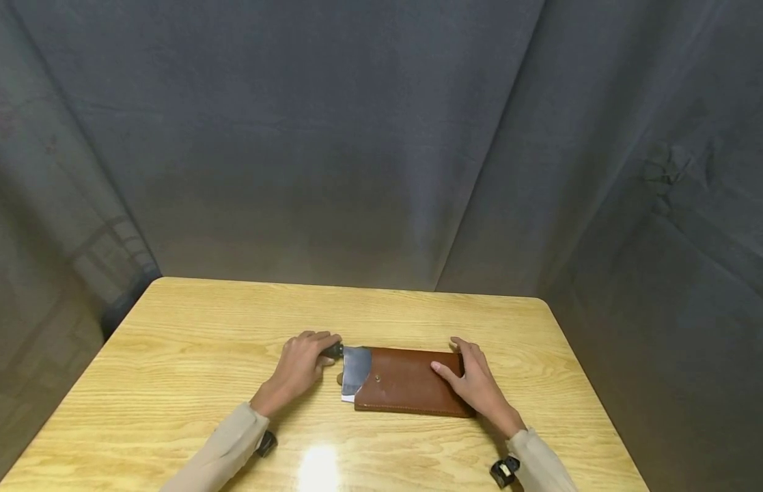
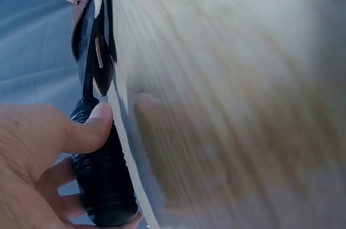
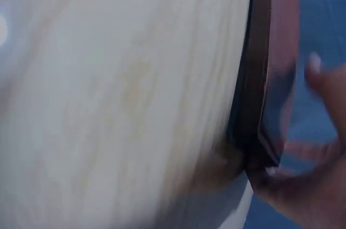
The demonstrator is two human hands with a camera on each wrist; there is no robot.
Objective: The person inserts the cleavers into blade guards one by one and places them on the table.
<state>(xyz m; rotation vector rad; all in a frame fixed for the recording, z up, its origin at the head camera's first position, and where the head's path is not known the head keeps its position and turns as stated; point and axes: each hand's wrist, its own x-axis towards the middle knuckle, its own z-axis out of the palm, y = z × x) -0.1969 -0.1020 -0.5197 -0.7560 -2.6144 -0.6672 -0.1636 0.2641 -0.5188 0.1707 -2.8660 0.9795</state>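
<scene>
A cleaver with a dark grey blade (image 1: 356, 367) lies across the table, most of its blade inside a brown leather sheath (image 1: 406, 383). My left hand (image 1: 301, 362) grips the cleaver's ribbed black handle (image 2: 105, 175), thumb laid along it near the blade. At the sheath's closed end is my right hand (image 1: 476, 386). Its fingers touch that end while the thumb (image 3: 314, 69) stands raised over the leather, apart from it in the right wrist view. A metal stud (image 1: 378, 378) shows near the sheath's mouth, and a small brown tab (image 1: 339, 378) sticks out beside the blade.
The wooden table (image 1: 203, 342) has rounded back corners and a bright glare spot near its front. Dark grey curtains (image 1: 295, 150) hang behind it and along both sides. Each wrist wears a small black device, the right one (image 1: 505, 471) near the table's front.
</scene>
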